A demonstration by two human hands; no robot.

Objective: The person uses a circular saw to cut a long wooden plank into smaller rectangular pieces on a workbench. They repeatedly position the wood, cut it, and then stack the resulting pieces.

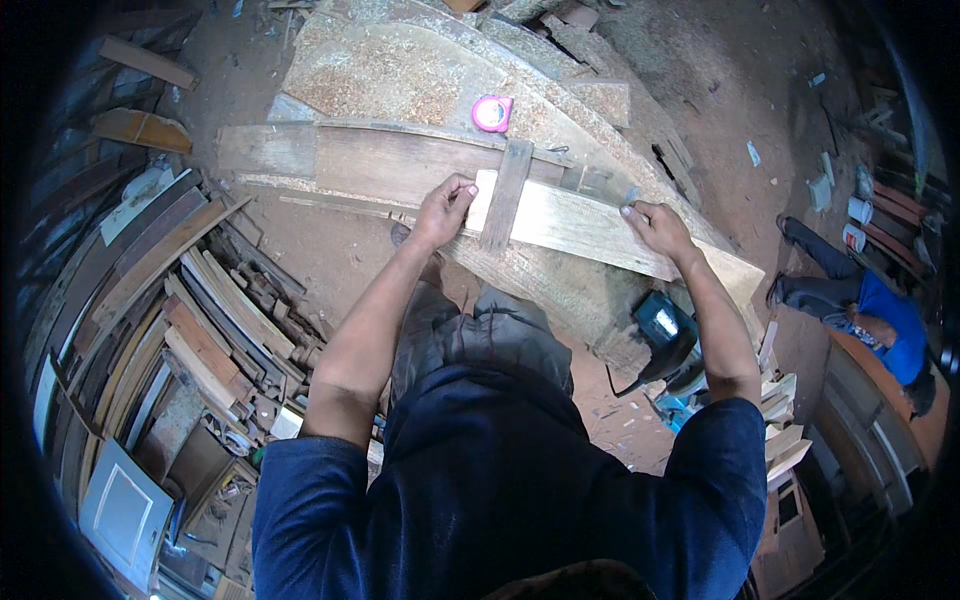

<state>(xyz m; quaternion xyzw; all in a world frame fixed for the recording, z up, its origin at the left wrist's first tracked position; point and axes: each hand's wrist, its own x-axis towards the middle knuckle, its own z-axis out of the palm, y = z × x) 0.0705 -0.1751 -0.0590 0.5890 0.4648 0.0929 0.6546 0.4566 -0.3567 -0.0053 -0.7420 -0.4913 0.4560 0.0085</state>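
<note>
Pale plank: a long, light-coloured wooden board (575, 222) at about 2 o'clock from the centre of the view, slanting from its far-left end down toward 3 o'clock.
Left hand: the left hand (447, 210), between 11 and 12 o'clock, is drawn in narrow, with thumb and fingers holding the plank's left end.
Right hand: the right hand (658, 232), just past 2 o'clock, is curled in, holding the plank along its far edge.
Cross-strip: a short, narrow, dark-brown wooden strip (508, 190), just past 12 o'clock, lies across the plank near the left hand.
Brown board: a wide, flat, reddish-brown wooden board (400, 165) at 11 o'clock, beyond the left hand.
Tape: a rounded pink tape measure with a pale face (491, 113) at 12 o'clock, beyond the cross-strip and apart from both hands.
Sawdust: tan wood shavings (400, 75) spread thickly between 11 and 12 o'clock.
Power tool: a teal-and-black machine (665, 325) at 3 o'clock, partly hidden by the right forearm.
Timber stack: long, mixed-brown wooden lengths (205, 345) at 9 o'clock.
Panel: a grey rectangular panel with a pale inset outline (125, 510) at 8 o'clock, leaning.
Co-worker: a person in a bright-blue top (890, 320) at 3 o'clock, well apart.
</note>
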